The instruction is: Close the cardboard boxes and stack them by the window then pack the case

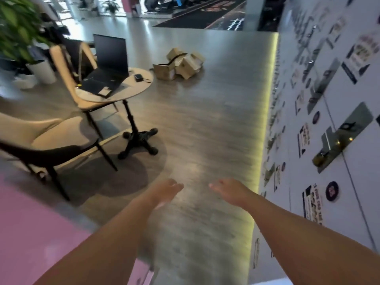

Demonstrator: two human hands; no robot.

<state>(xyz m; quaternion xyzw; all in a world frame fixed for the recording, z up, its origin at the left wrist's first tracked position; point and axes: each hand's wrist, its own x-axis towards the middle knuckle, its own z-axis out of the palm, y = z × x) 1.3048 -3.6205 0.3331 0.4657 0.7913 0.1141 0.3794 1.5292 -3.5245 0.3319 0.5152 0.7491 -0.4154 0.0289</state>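
Left hand [164,192], right hand [228,191] motion-blurred, empty

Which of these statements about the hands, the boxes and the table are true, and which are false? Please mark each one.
1. Both hands, left hand and right hand, hold nothing. True.
2. The cardboard boxes are neatly stacked. False: they lie in a loose pile on the floor.
3. An open laptop stands on the round table. True.
4. The left hand touches a box. False: the boxes lie far ahead of both hands.
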